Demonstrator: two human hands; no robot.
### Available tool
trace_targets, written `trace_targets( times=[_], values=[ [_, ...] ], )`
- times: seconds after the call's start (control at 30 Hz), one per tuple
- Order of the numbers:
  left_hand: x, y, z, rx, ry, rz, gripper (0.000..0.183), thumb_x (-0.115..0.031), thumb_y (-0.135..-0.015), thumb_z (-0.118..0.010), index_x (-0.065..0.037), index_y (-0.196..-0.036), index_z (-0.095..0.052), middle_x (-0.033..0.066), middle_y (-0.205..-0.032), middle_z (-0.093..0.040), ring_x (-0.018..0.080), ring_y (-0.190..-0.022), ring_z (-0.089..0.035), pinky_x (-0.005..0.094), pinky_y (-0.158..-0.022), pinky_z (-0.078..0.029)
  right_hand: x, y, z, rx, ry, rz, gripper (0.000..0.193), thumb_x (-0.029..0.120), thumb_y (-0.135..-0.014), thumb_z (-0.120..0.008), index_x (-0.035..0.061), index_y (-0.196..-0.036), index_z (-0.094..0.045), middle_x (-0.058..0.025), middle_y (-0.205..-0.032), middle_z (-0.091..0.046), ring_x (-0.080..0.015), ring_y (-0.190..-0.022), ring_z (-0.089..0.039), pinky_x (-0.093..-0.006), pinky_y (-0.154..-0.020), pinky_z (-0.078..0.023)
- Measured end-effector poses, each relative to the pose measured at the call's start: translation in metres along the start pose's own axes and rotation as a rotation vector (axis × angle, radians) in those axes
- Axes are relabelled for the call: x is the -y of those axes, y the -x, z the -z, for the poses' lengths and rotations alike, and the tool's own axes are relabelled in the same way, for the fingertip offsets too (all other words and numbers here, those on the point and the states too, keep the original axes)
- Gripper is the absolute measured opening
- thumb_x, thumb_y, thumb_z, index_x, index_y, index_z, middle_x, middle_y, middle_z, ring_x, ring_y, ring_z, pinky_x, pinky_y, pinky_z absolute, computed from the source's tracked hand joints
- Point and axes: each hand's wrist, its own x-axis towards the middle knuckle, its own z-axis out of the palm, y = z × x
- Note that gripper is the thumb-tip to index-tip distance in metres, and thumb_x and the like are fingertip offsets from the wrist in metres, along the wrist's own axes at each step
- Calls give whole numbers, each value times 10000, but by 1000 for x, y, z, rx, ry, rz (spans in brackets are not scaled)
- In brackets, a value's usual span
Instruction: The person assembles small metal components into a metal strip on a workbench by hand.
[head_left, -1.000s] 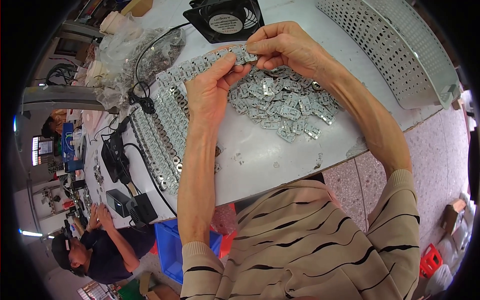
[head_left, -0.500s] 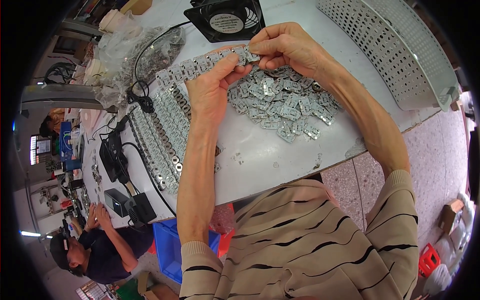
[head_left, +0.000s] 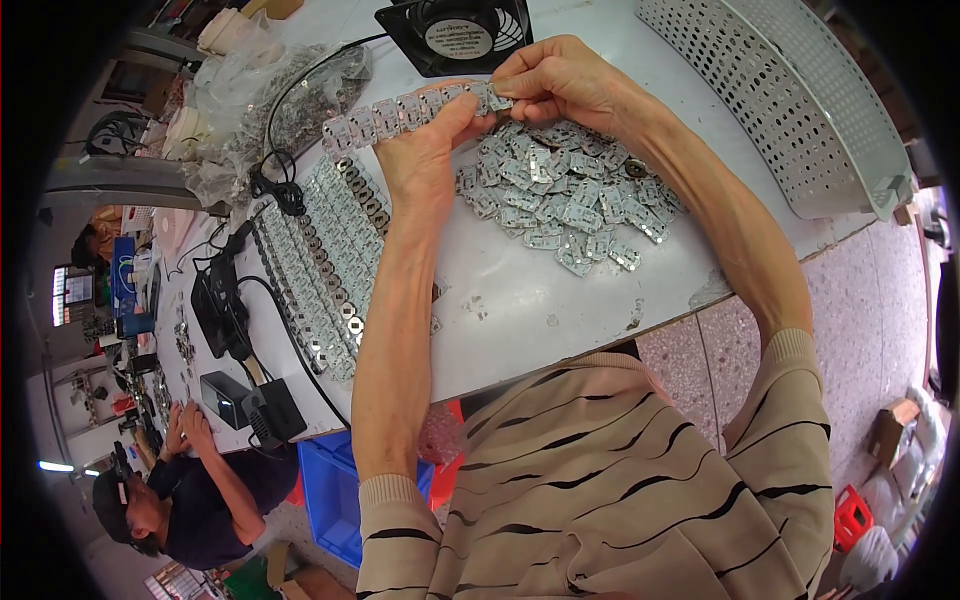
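A row of small silvery metal plates (head_left: 361, 126) lies along my left hand (head_left: 422, 165), which is closed on it with the thumb pressed on top. At the row's right end my right hand (head_left: 570, 88) pinches the last plate (head_left: 497, 101) between thumb and fingers. Its fingertips partly cover that plate. Below and between my hands spreads a heap of loose plates of the same kind (head_left: 582, 212) on the white table (head_left: 530, 325). Several finished-looking rows of plates (head_left: 325, 245) lie side by side, partly behind my left forearm.
A black fan (head_left: 455, 38) stands just beyond my hands. To the right is a grey perforated basket (head_left: 770, 95). Plastic bags of small parts (head_left: 235, 95), a black cable and black power adapters (head_left: 275, 412) lie left. A blue crate (head_left: 335, 505) and a co-worker (head_left: 215, 515) are lower left.
Both hands and the row have shifted slightly away from me, and the row's left end sits a little farther right. The pinch at the right end continues.
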Motion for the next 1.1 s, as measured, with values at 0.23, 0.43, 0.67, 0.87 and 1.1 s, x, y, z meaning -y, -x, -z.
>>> trace_targets(
  times=[0.23,0.43,0.67,0.87,1.1],
  values=[
    [7,-8,8,-40,72,130,108,52,-748,-603,59,-856,-590,105,-793,-609,181,-647,-609,328,-657,-565,-6,-7,-6,-69,44,-37,137,35,-775,-600,-36,-892,-600,-65,-729,-614,-70,-564,-588,-125,-496,-489],
    [8,-9,10,-18,92,119,108,49,-753,-598,59,-860,-584,109,-808,-606,182,-644,-607,328,-664,-567,-7,-6,-5,-61,61,-17,134,43,-782,-593,-25,-898,-601,-48,-743,-611,-52,-569,-578,-121,-503,-487],
    [5,-5,7,-3,144,140,97,35,-763,-598,61,-856,-591,110,-789,-607,182,-675,-607,340,-699,-560,-4,7,-8,-115,66,20,148,61,-782,-603,-27,-901,-599,-40,-732,-600,-53,-562,-572,-123,-503,-486],
    [1,0,4,-7,161,174,146,28,-752,-603,61,-891,-574,100,-819,-591,157,-653,-587,296,-649,-559,0,21,-11,-122,42,64,144,56,-777,-608,-36,-887,-595,-52,-726,-599,-73,-568,-585,-133,-501,-490],
    [-2,5,2,60,146,157,157,24,-746,-611,59,-895,-572,99,-815,-593,163,-650,-593,306,-640,-559,3,24,-10,-116,-1,45,122,30,-770,-594,-49,-863,-596,-63,-707,-596,-78,-558,-583,-137,-494,-488]
  ],
)
